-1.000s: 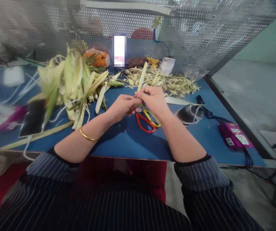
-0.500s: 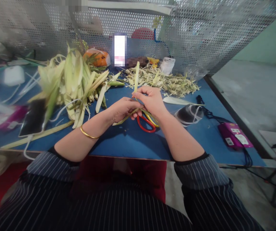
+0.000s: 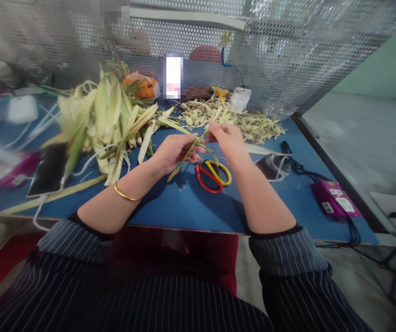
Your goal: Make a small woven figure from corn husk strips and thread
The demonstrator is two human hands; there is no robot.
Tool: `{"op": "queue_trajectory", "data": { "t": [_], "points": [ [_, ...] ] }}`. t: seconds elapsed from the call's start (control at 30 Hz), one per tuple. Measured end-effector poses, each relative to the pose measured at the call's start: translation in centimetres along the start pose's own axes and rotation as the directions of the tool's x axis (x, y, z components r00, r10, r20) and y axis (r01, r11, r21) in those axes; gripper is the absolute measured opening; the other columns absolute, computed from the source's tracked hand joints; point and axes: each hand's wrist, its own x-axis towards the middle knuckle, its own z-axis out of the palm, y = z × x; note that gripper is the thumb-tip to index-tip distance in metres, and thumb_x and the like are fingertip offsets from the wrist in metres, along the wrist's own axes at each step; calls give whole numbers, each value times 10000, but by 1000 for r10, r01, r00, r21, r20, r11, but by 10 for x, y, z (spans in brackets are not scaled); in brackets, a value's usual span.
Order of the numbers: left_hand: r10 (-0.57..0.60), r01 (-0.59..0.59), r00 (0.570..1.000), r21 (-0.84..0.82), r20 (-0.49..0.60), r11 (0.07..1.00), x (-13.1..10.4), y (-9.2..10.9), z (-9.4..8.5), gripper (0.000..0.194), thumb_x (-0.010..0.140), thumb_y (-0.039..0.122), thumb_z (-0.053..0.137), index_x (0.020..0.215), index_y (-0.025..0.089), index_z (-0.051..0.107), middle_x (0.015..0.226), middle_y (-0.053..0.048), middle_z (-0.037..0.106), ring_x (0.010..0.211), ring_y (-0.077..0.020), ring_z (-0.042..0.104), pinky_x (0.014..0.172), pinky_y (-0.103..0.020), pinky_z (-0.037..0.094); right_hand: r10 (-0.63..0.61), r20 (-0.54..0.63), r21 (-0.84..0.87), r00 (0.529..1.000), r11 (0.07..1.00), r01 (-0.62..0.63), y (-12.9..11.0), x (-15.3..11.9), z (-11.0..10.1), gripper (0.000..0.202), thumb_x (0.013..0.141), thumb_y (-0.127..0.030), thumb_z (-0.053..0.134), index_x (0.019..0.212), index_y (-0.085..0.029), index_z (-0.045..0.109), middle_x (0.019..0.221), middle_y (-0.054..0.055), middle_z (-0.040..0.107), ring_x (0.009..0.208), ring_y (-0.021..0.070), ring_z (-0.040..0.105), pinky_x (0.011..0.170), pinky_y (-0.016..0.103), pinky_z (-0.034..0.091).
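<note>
Between thumb and fingers, my left hand pinches several thin green leaf strips that cross one another. My right hand is closed on the end of one strip, up and right of the left hand. Loose strip ends stick out toward the back and hang down toward the front. Scissors with one red and one yellow handle lie on the blue table just below the hands; their blades are partly hidden by the left fingers. Left of my hands is a heap of pale green husk leaves.
Dry husk scraps are piled at the back right. A dark phone with a white cable lies at left. A dark cup-like object and a purple power strip are at right. A perforated metal screen stands behind.
My right hand has moved right, away from the left hand. The upright pale strip now slants otherwise, the crossing strips are spread apart, and more of the scissors shows.
</note>
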Motion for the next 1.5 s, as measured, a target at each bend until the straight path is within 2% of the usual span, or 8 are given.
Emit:
{"op": "queue_trajectory", "data": {
  "t": [0.1,0.3,0.47,0.6,0.83,1.1,1.33,1.5],
  "points": [
    [22,-21,999,23,-24,1000,-1,-3,1,247,900,342,661,877,110,741,725,-62,728,527,-99,627,535,-220,512,54,224,191,973,977,-98,-3,-7,6,424,767,-540,765,606,-189,589,598,-3,608,594,116,569,675,286,506],
    [-6,8,999,42,-44,999,-1,-5,5,128,847,203,704,762,110,728,604,-12,657,473,-74,579,514,-205,485,-14,96,253,995,968,-11,0,-12,16,331,790,-377,753,582,-194,572,589,-18,604,544,97,527,630,273,480],
    [9,-10,999,-42,-40,999,-1,-2,2,140,868,225,694,807,111,746,634,-13,680,509,-80,606,559,-208,513,-130,-25,-4,991,992,130,-2,-11,13,274,897,-387,618,697,-200,612,680,5,630,677,138,574,724,299,478],
    [52,-56,998,-205,-24,977,4,6,-6,159,872,262,702,913,121,762,818,-61,767,698,-121,709,723,-238,576,-431,-182,-324,884,875,360,-19,-23,5,268,939,-413,581,756,-220,608,810,32,654,779,164,561,786,324,431],
    [228,-232,972,-308,-52,923,13,4,-14,81,836,78,690,833,105,766,843,-76,784,786,-106,723,815,-205,549,-287,161,-284,944,903,323,-16,-39,26,269,876,-434,664,742,-201,675,756,12,664,706,155,538,684,305,384],
    [191,-205,978,-250,-79,946,12,2,-12,61,799,80,719,793,99,777,775,-54,756,666,-83,651,676,-190,495,-288,206,-150,935,935,321,-11,-40,30,196,866,-260,605,684,-203,650,727,-7,640,731,153,562,745,296,414],
    [210,-227,973,-258,-95,939,14,2,-14,115,759,84,753,870,115,767,769,-32,750,686,-95,666,686,-206,516,-301,306,-185,903,912,367,-17,-41,27,229,888,-278,587,671,-213,613,748,7,635,755,173,571,736,309,404],
    [106,-116,993,-278,-48,953,11,9,-18,104,813,158,704,902,136,753,770,-25,746,699,-119,701,739,-254,578,-410,30,-362,912,846,392,-22,-38,17,318,964,-430,540,724,-224,572,756,24,616,732,171,530,718,320,387]
  ]
}}
